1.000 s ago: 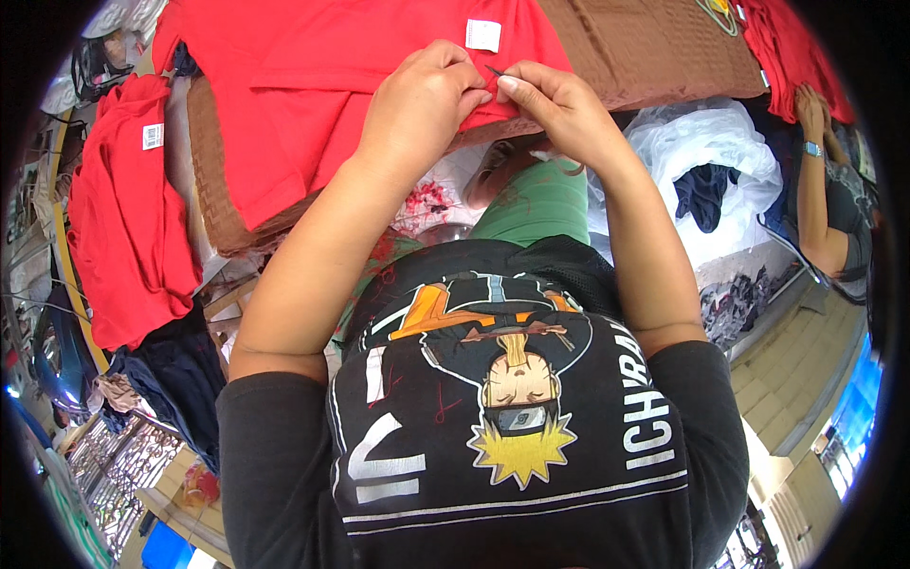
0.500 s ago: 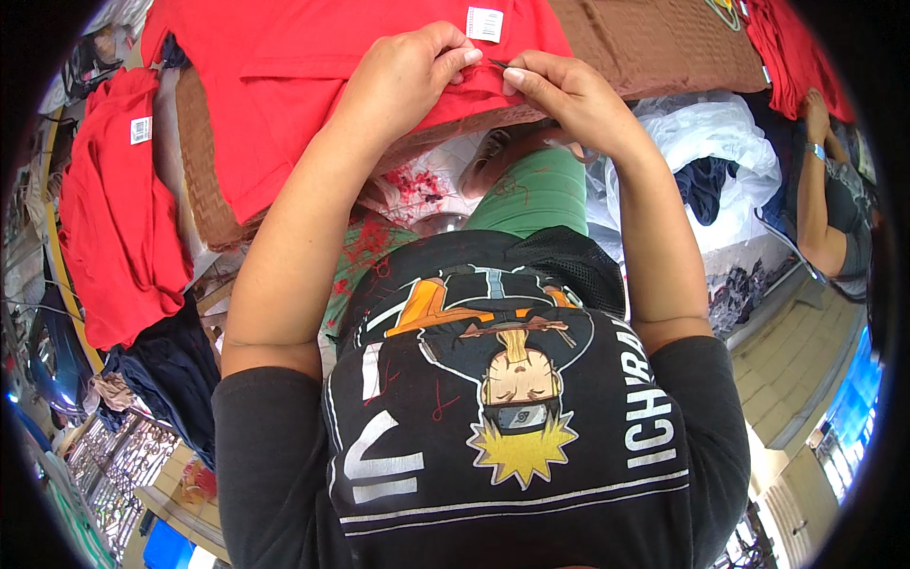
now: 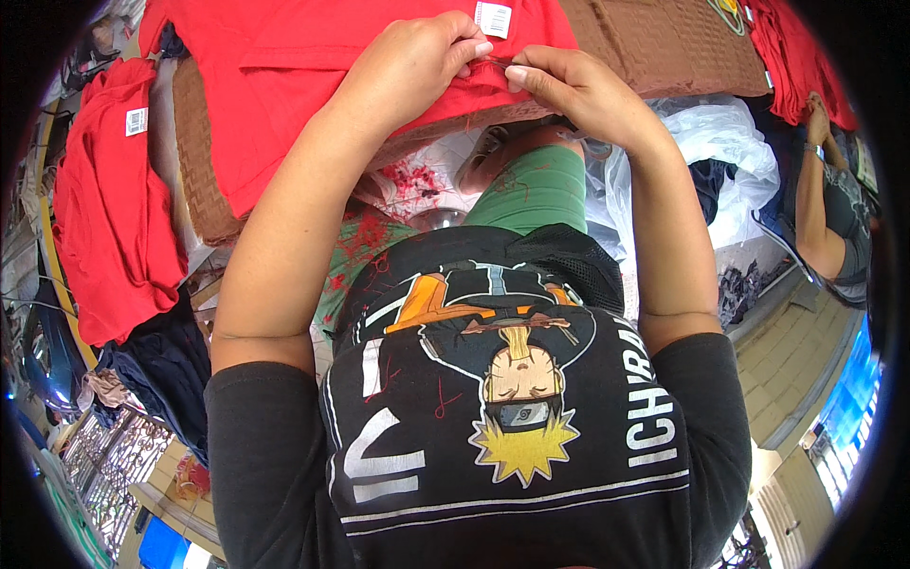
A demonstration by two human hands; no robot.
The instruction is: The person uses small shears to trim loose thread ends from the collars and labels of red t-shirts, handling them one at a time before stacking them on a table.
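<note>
Red garment lies flat on woven brown mat; left hand pinches its hem taut, right hand nips a thin thread there.

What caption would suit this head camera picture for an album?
Both hands, left hand and right hand, pinch the edge of a red garment on a woven mat.

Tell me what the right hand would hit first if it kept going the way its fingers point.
The right hand points toward the left hand; its fingertips would likely meet those fingers over the red garment, though depth is unclear.
</note>
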